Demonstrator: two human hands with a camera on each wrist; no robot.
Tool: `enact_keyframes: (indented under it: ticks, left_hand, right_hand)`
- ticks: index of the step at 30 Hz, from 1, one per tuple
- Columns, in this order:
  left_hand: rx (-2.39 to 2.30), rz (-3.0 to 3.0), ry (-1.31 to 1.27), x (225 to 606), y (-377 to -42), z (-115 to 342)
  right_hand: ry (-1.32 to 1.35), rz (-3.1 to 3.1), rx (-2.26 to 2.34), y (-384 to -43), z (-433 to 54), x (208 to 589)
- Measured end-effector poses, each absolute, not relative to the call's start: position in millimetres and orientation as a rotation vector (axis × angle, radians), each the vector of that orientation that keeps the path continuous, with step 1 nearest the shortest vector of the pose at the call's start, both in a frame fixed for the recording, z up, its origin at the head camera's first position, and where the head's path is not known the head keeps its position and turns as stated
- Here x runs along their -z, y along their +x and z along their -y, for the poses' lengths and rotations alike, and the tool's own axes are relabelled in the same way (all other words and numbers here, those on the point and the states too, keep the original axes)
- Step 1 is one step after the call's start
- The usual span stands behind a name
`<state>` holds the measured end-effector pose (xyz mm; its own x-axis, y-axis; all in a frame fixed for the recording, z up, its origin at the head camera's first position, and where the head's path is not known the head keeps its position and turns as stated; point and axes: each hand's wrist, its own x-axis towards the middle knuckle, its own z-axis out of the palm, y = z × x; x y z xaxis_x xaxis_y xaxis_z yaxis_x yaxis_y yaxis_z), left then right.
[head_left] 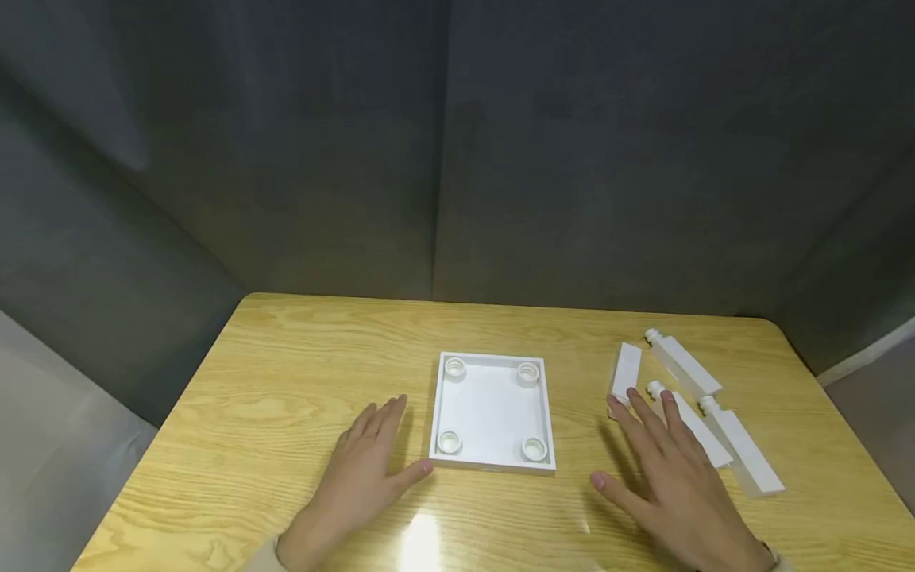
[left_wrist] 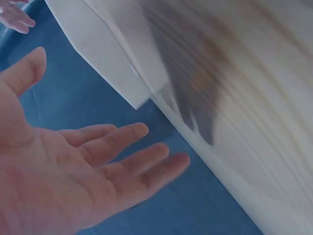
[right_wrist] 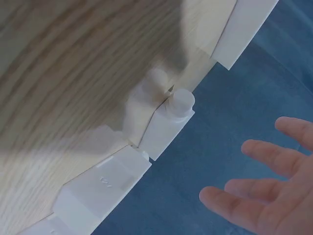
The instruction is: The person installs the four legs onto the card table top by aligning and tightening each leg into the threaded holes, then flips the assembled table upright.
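A square white tray-like panel (head_left: 493, 409) lies on the table with its raised rim up and a round threaded socket in each corner. My left hand (head_left: 357, 481) is beside its front left corner, fingers spread and the thumb tip right at the rim. Over to the right, my right hand (head_left: 672, 481) has its fingers extended and holds nothing. Its fingertips overlap a short-looking white leg (head_left: 627, 367) and a longer white leg (head_left: 693, 429) in the head view. The right wrist view shows a leg (right_wrist: 161, 129) with a round end, apart from the fingers (right_wrist: 269, 156).
Two more white legs with threaded ends, one farther back (head_left: 688, 365) and one at the right (head_left: 747, 453), lie on the wooden table (head_left: 300, 357). Dark curtains (head_left: 322, 159) stand behind the table and at its sides.
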<state>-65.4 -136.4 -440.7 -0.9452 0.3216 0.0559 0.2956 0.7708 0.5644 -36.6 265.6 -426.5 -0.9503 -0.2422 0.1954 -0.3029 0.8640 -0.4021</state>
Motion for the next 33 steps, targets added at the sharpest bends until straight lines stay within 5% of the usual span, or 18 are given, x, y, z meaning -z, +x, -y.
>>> enact_keyframes:
  ticks: [33]
  left_hand:
    - [-0.780,-3.018,0.717,440.9,-85.1,95.4]
  right_hand:
    - [0.418,2.951,-0.719,-58.7,-265.8,424.0]
